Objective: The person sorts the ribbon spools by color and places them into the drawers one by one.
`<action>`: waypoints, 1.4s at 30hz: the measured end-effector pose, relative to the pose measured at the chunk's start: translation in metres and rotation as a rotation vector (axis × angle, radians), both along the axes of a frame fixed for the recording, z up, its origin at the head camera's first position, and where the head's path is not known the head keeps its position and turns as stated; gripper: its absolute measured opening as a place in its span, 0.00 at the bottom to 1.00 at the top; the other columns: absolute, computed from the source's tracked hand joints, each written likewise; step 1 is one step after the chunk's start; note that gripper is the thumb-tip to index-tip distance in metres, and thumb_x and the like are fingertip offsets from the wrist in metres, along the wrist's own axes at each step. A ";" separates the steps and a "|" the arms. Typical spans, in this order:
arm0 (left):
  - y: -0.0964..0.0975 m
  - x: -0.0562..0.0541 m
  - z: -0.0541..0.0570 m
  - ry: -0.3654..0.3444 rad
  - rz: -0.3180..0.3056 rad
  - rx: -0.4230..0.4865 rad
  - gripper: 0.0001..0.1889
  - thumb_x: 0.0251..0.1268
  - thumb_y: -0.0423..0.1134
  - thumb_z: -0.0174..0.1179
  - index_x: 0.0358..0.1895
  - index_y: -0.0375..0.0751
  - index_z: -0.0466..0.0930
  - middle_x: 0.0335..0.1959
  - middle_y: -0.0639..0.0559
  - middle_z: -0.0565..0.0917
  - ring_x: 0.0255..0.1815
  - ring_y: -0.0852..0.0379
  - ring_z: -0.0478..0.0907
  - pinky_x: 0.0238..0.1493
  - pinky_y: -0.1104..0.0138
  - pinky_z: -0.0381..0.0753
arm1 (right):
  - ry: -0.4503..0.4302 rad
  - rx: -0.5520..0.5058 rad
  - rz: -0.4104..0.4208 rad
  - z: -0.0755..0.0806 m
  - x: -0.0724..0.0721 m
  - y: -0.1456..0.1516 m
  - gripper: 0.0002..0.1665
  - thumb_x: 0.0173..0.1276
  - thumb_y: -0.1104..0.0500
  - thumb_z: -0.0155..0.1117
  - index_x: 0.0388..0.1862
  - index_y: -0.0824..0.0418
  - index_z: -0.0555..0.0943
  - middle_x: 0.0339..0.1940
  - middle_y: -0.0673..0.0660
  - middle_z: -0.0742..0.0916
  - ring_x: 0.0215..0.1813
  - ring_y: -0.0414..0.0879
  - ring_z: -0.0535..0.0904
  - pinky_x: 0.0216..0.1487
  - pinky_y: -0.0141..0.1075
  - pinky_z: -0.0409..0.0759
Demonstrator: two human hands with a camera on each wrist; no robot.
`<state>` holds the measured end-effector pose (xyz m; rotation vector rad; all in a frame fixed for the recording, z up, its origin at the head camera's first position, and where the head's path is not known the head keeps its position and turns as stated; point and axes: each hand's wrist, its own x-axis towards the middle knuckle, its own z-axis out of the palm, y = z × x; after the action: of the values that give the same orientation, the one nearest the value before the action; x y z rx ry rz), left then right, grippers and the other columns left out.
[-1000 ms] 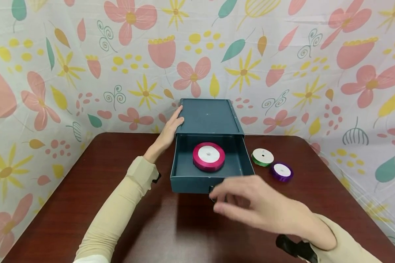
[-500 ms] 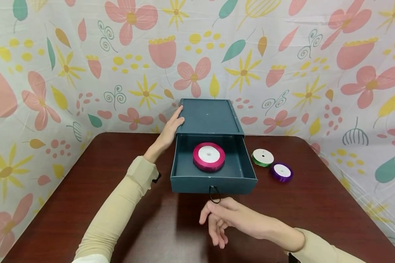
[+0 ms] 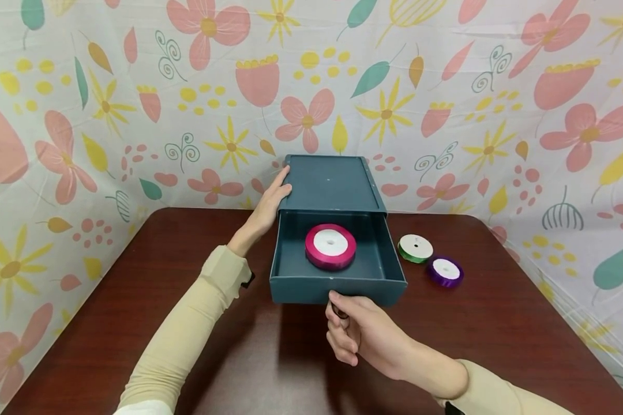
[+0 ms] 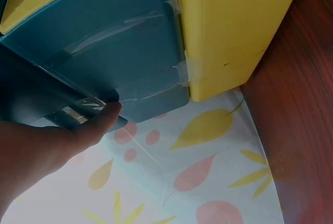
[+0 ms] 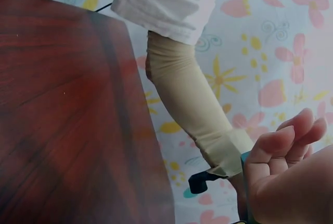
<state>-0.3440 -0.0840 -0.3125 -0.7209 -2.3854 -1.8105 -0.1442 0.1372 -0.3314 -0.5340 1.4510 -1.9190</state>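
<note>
A dark teal drawer box [image 3: 329,184] stands on the table with its drawer [image 3: 301,291] pulled out toward me. Inside the drawer lies a spool of magenta ribbon [image 3: 330,245] with a white face. My left hand [image 3: 262,216] rests against the box's left side, fingers extended. In the left wrist view that hand [image 4: 57,146] touches a teal edge, beside taped teal and yellow panels. At the drawer front, my right hand [image 3: 371,334] pinches the black loop pull [image 3: 339,312], mostly covered by the fingers. The right wrist view shows the curled fingers of that hand [image 5: 286,172], not the pull.
To the right of the drawer, a spool of green ribbon [image 3: 415,248] and a spool of purple ribbon [image 3: 445,271] lie on the brown table [image 3: 207,357]. A floral cloth [image 3: 311,75] hangs close behind the box.
My right hand dropped below the drawer front, turned, and then rose to take the loop pull between thumb and fingers. The left hand, drawer and spools have kept their places.
</note>
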 end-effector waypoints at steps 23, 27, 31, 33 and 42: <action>0.000 0.009 0.008 -0.026 -0.019 0.007 0.31 0.77 0.46 0.35 0.79 0.48 0.41 0.81 0.53 0.42 0.81 0.54 0.36 0.79 0.52 0.40 | 0.024 0.029 -0.073 0.005 -0.032 0.001 0.24 0.79 0.45 0.40 0.25 0.56 0.67 0.11 0.48 0.72 0.17 0.39 0.71 0.30 0.31 0.71; 0.000 0.021 0.019 -0.040 -0.032 -0.002 0.31 0.77 0.42 0.34 0.79 0.44 0.39 0.81 0.50 0.40 0.81 0.51 0.36 0.79 0.50 0.39 | 0.041 0.038 -0.090 0.005 -0.039 0.001 0.24 0.79 0.44 0.40 0.25 0.56 0.66 0.11 0.48 0.72 0.17 0.40 0.71 0.29 0.31 0.71; 0.000 0.013 0.012 -0.048 -0.035 0.001 0.31 0.78 0.46 0.34 0.79 0.49 0.39 0.81 0.55 0.40 0.81 0.55 0.35 0.79 0.51 0.39 | 0.047 0.045 -0.104 0.004 -0.046 0.001 0.24 0.79 0.44 0.40 0.25 0.56 0.66 0.11 0.48 0.71 0.17 0.40 0.70 0.29 0.31 0.70; 0.000 0.008 0.007 -0.040 -0.027 0.001 0.31 0.78 0.47 0.34 0.79 0.51 0.39 0.81 0.57 0.40 0.81 0.56 0.35 0.79 0.52 0.39 | 0.049 0.046 -0.107 0.004 -0.049 0.001 0.24 0.79 0.44 0.40 0.25 0.56 0.66 0.10 0.48 0.71 0.16 0.40 0.70 0.29 0.31 0.69; 0.000 0.002 -0.001 -0.026 -0.013 0.015 0.31 0.77 0.51 0.35 0.79 0.54 0.40 0.80 0.59 0.42 0.81 0.57 0.37 0.79 0.51 0.40 | 0.068 0.056 -0.123 0.003 -0.062 0.000 0.25 0.79 0.44 0.40 0.24 0.56 0.65 0.10 0.48 0.71 0.16 0.41 0.70 0.29 0.32 0.69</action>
<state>-0.3424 -0.0838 -0.3140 -0.7180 -2.3859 -1.8517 -0.2064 0.1372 -0.3280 -0.4987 1.6096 -1.9648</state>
